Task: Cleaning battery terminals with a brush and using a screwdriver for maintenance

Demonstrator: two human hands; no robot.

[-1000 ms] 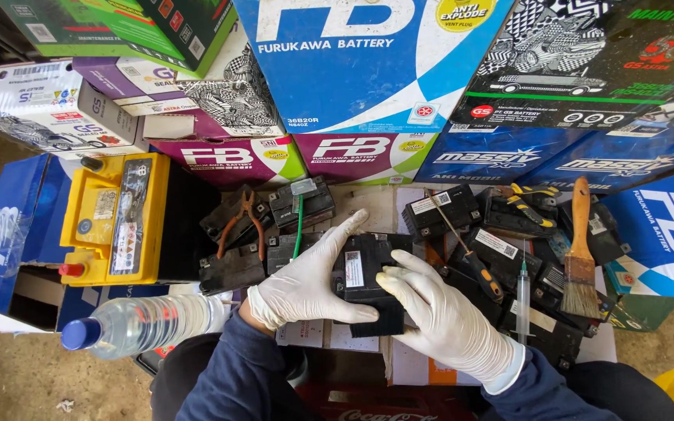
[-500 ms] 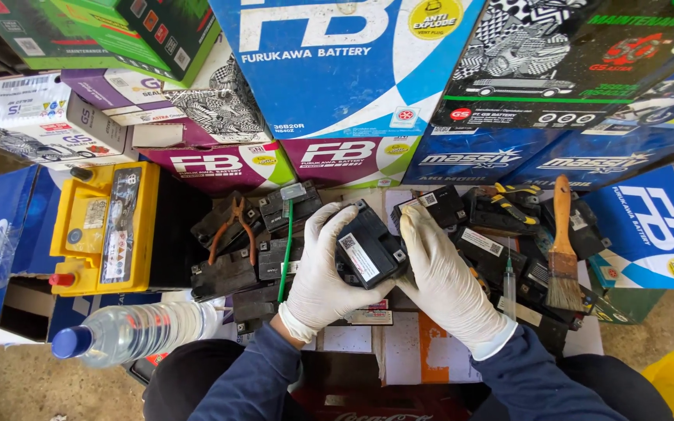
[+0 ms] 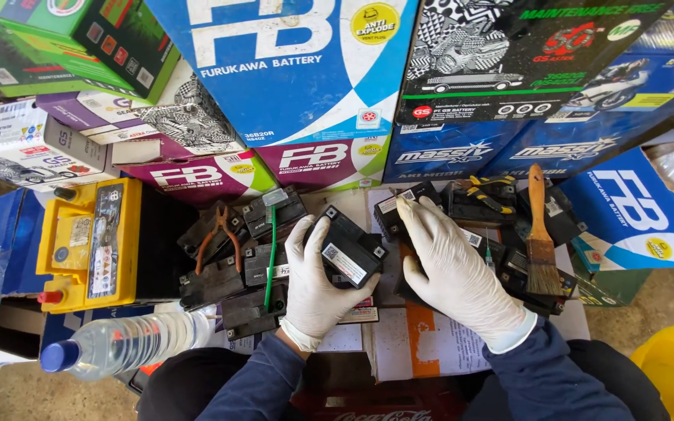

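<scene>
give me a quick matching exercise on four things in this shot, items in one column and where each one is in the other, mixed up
1. small black battery
2. wooden-handled paintbrush
3. clear plastic bottle with blue cap
4. yellow-topped car battery

a. lower left, lying on its side
b. held in the white-gloved left hand
c. far left, beside the small batteries
d. right of the white-gloved right hand

Pairs: 1-b, 2-d, 3-a, 4-c

Daylight, even and bright; no single source evident. Shadows soft, deepest betw. the small black batteries (image 3: 237,274). White gloves near overexposed, no hard glare. Focus sharp at centre. Wide-angle distortion: stacked cartons (image 3: 290,70) lean outward twd. top corners. No motion blur.
</scene>
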